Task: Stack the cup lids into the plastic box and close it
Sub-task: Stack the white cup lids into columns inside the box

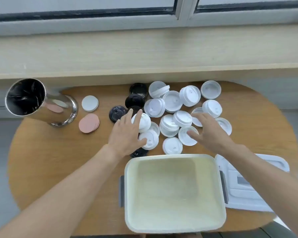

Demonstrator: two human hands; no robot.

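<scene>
Nearest us the plastic box (175,193) is sitting open on the wooden counter (58,169), its pale inside holding nothing, grey latches showing on both sides. Just to its right the box lid (244,193) is lying flat, partly under our right forearm. Beyond the box we are reaching both hands into the scatter of cup lids. Our left hand (126,134) is lying over the left edge of the pile, fingers (138,115) spread and straight, the thumb touching a white lid (149,139) and the fingertips resting on another white one; black lids (117,113) are showing beside and beneath it. Our right hand (208,131) is hovering over the white cup lids (172,101), fingers spread and relaxed; we cannot tell whether it is touching them. Farther left a pink disc stack (89,123) and a white disc (90,103) are lying near a steel canister (41,102). Behind runs a pale ledge (144,54) under a window.
</scene>
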